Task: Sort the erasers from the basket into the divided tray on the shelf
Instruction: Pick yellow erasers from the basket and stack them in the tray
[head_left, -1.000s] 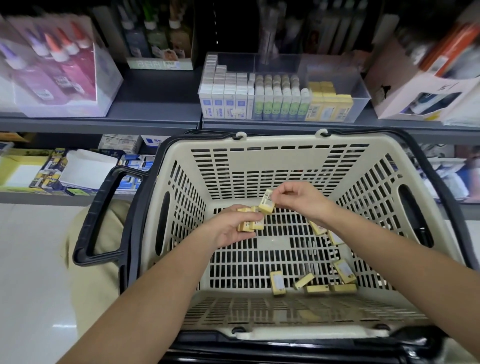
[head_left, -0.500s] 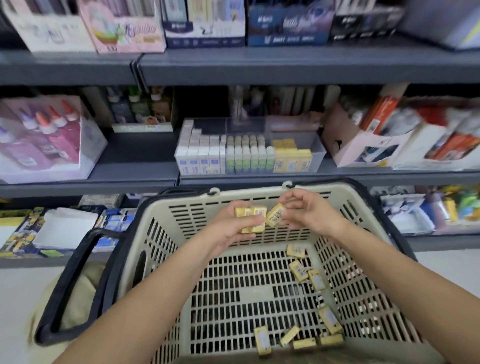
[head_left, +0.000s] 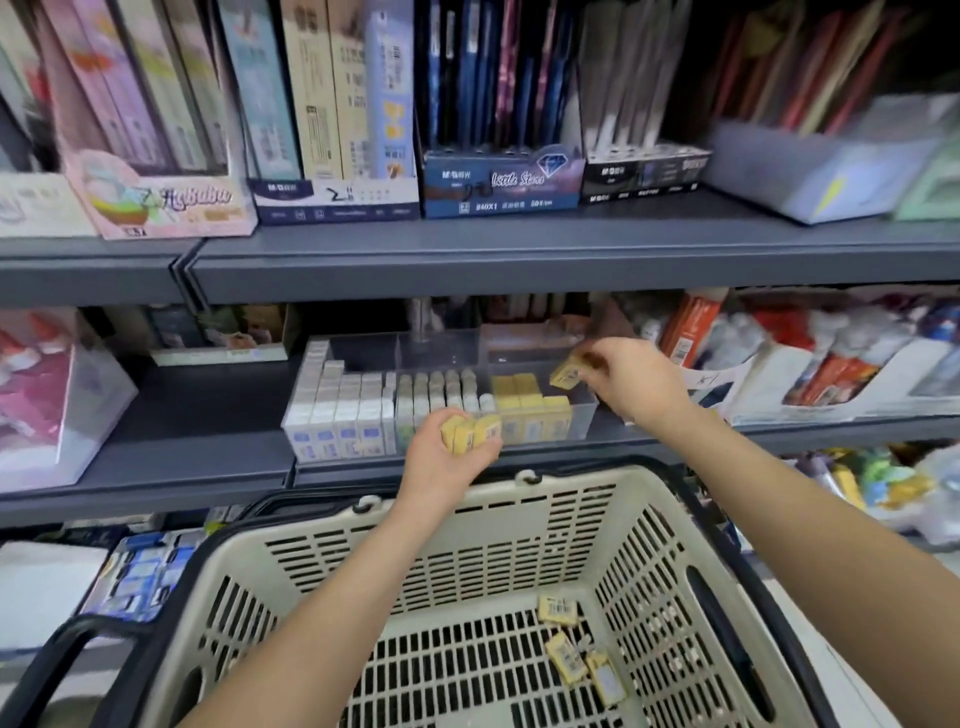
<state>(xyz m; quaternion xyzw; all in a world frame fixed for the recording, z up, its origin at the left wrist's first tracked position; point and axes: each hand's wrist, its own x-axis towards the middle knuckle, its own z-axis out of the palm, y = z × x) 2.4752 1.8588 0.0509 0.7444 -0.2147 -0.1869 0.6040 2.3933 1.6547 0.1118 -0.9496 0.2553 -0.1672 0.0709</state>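
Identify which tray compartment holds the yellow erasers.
The rightmost compartment, nearest the right hand; the left one holds white erasers, the middle pale green ones.

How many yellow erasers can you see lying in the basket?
3 yellow erasers, all on the floor of the basket near its right wall: one farthest back, two close together nearer the person. More may lie below the frame.

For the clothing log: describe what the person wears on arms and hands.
Nothing worn shows. The left hand and right hand are bare: no gloves, and no rings show. The left forearm and right forearm are bare too, with no sleeve, watch or bracelet as far as the frame reaches.
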